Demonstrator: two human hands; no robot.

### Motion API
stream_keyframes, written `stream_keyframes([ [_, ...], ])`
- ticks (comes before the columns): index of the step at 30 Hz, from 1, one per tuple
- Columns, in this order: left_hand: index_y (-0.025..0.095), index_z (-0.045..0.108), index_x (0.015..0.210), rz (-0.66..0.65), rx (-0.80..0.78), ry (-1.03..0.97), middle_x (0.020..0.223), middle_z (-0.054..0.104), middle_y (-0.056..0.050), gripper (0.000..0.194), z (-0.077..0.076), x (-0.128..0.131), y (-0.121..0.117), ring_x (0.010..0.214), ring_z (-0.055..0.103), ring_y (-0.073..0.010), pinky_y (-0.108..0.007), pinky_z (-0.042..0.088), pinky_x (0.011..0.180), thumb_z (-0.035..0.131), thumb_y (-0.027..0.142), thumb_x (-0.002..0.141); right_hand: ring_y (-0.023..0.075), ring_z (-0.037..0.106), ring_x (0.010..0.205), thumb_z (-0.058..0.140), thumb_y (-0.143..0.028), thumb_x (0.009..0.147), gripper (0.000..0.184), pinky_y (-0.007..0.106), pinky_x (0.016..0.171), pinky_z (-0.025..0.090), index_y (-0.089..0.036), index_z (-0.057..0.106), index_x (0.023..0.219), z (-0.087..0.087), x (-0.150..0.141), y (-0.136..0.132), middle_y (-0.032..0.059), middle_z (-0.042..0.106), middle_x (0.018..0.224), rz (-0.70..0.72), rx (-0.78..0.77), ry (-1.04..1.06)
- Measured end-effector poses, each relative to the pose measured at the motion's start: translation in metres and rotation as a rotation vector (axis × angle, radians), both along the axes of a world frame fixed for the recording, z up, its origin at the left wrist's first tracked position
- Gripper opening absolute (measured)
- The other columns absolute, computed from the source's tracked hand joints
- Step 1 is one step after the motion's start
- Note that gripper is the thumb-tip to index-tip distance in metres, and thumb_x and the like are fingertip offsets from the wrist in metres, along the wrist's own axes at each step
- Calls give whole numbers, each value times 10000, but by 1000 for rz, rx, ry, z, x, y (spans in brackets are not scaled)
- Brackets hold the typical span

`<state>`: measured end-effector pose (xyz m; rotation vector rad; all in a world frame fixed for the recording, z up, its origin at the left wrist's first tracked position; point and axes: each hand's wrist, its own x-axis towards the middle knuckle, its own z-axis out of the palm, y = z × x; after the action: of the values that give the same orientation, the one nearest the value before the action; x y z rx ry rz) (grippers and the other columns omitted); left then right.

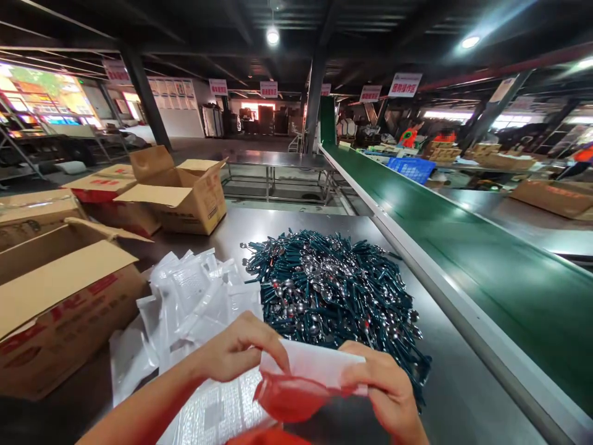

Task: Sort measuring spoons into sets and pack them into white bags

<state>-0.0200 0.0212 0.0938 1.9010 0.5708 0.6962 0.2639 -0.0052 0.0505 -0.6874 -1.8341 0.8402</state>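
Note:
Both my hands hold a white-and-red bag (315, 358) low in front of me. It has a white strip along the top and red thin material below. My left hand (234, 349) pinches its left end, thumb and forefinger at the edge. My right hand (386, 380) grips the right end, thumb over the white strip. Behind the bag lies a big heap of metal spoons (324, 290) with dark green handles. To the left, white padded pouches (185, 303) are piled on the table, some reaching under my left forearm.
The steel table (467, 364) borders a green conveyor belt (486, 247) on the right. Open cardboard boxes (194, 198) stand at the left and back left. Beyond the belt are a blue crate (411, 169), more boxes and people in orange.

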Motion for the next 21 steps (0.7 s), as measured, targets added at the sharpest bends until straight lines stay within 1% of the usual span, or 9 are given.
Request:
stream_keyframes([
  [3, 192, 774, 881, 94, 41, -49, 793, 753, -96, 443, -2, 9, -5, 716, 672, -216, -299, 483, 690, 418, 450, 934, 221, 620, 631, 398, -426, 941, 409, 335, 596, 492, -232, 721, 782, -9, -4, -4, 43, 656, 624, -36, -10, 81],
  [5, 188, 731, 781, 242, 104, -48, 702, 716, -65, 326, -11, 18, -9, 640, 623, -174, -273, 456, 636, 521, 411, 890, 216, 612, 625, 496, -466, 903, 333, 320, 577, 490, -224, 689, 779, -16, -14, -7, 39, 655, 648, -164, 11, 124],
  [7, 187, 660, 702, 412, 115, -56, 613, 648, -17, 192, -23, 25, -11, 570, 554, -128, -238, 415, 571, 635, 335, 822, 181, 604, 605, 663, -371, 828, 186, 267, 531, 481, -223, 633, 719, -23, -28, -10, 21, 660, 691, -362, 41, 154],
  [10, 196, 617, 809, 530, -24, -190, 674, 647, 0, 135, -41, 30, -14, 595, 579, -124, -229, 444, 577, 700, 299, 780, 148, 625, 588, 719, -180, 782, 260, 222, 519, 499, -225, 496, 657, -36, -44, -14, -3, 664, 696, -530, 89, 245],
  [13, 225, 560, 1143, 507, -224, -378, 786, 716, -27, 471, -55, 33, -14, 663, 654, -165, -266, 511, 626, 763, 351, 737, 177, 680, 611, 720, -165, 782, 279, 255, 535, 555, -243, 458, 729, -45, -49, -15, 16, 714, 737, -499, 63, 368],
  [15, 221, 550, 1219, 455, -302, -406, 820, 732, -43, 602, -62, 36, -12, 715, 672, -186, -286, 528, 669, 785, 429, 706, 190, 700, 614, 762, -200, 750, 301, 265, 548, 573, -252, 477, 833, -49, -51, -11, 22, 729, 746, -546, -1, 420],
  [18, 158, 703, 856, 399, -301, -264, 716, 701, -39, 429, -74, 44, -7, 677, 638, -174, -267, 500, 648, 649, 576, 782, 188, 698, 605, 764, -322, 754, 369, 251, 548, 560, -231, 501, 996, -49, -58, -3, 34, 719, 746, -728, -119, 399],
  [20, 141, 679, 654, 454, -320, -160, 627, 667, -28, 521, -81, 40, 0, 616, 603, -159, -253, 478, 599, 543, 611, 834, 190, 692, 630, 663, -422, 839, 398, 273, 570, 561, -197, 492, 1118, -48, -62, 5, 58, 717, 788, -741, -256, 371],
  [21, 140, 672, 632, 530, -328, -116, 605, 658, -19, 538, -84, 33, 5, 600, 595, -158, -251, 476, 581, 533, 621, 829, 192, 690, 651, 602, -459, 877, 423, 292, 593, 566, -188, 468, 1174, -49, -62, 9, 66, 719, 821, -716, -327, 378],
])
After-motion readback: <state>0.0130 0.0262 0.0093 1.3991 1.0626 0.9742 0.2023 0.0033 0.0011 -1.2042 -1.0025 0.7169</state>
